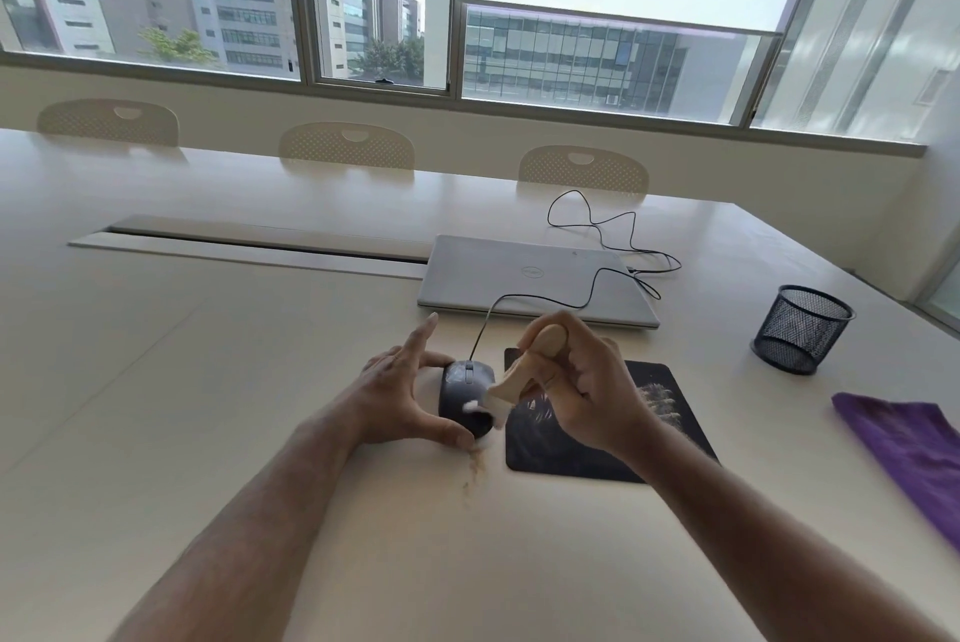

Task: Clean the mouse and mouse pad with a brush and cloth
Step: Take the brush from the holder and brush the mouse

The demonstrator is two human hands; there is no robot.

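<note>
- Two hands work at the mouse [464,394] in the head view: the left hand [402,394] braces it, thumb at the near end and fingers spread along the far side, a loose open grip that steadies, not clamps; the right hand [584,394] is closed around the wooden brush [519,381], its pale bristles touching the mouse's top.
- Risks, as I judge them: brushed grit could scatter onto the counter [260,381] (tan crumbs already lie just near the thumb) or onto the mouse pad [582,454]; a hard stroke might skid the mouse.
- Dark grey, glossy, wired, the mouse sits just left of the pad; the purple cloth [904,444] lies well apart.
</note>
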